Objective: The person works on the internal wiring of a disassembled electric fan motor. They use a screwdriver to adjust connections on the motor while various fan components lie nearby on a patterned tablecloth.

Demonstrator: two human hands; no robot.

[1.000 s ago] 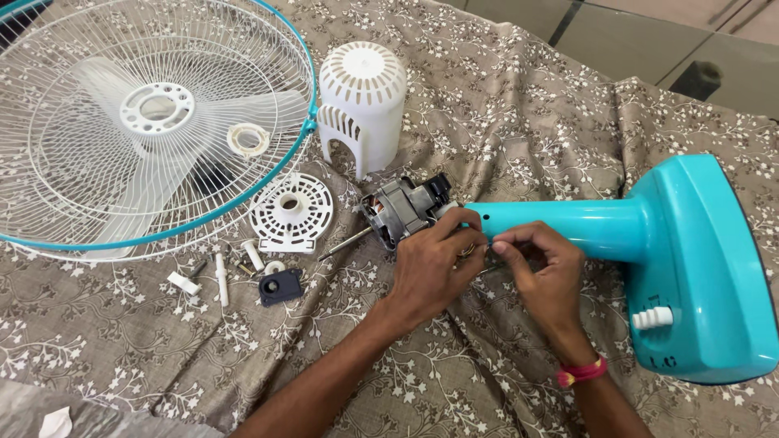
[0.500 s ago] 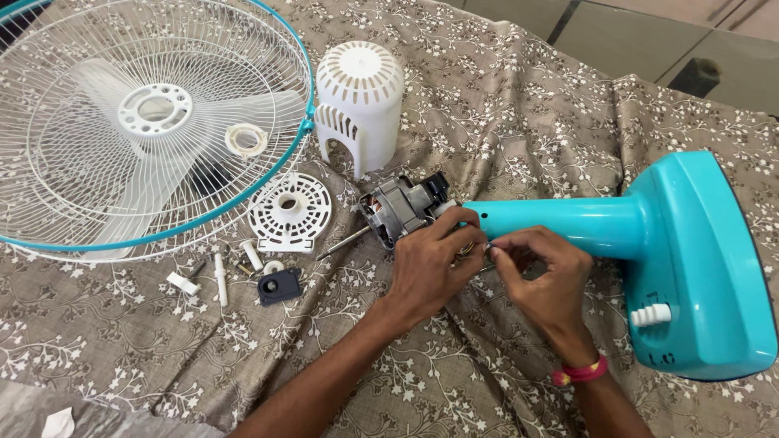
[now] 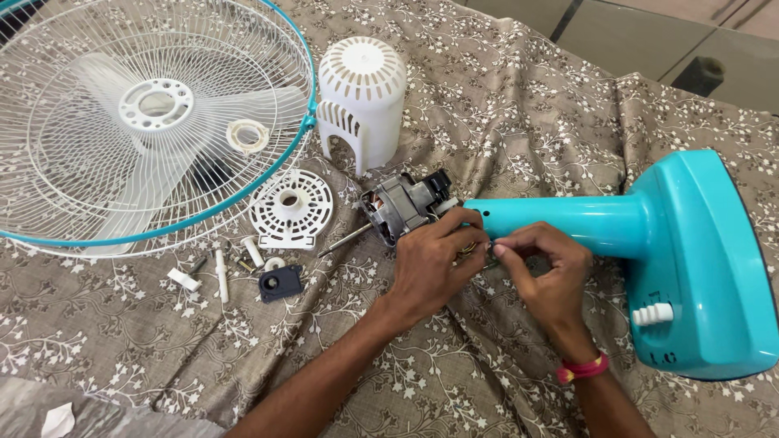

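A teal fan stand [image 3: 600, 223] lies on its side on a patterned cloth, its bare motor [image 3: 402, 207] and shaft pointing left. My left hand [image 3: 434, 259] grips the neck of the stand just behind the motor. My right hand [image 3: 548, 272] pinches something small against the underside of the neck, fingertips meeting those of the left hand; what it pinches is hidden. A red band is on my right wrist.
A white wire fan guard [image 3: 154, 122] with blades under it lies at the far left. A white motor cover [image 3: 361, 101] stands upright behind the motor. A round white plate [image 3: 290, 209], a dark small part [image 3: 280, 282] and several white pins [image 3: 221, 274] lie on the cloth.
My right hand has shifted slightly left along the neck and its fingers have closed into a pinch against the left hand's fingertips. The left hand keeps its grip.
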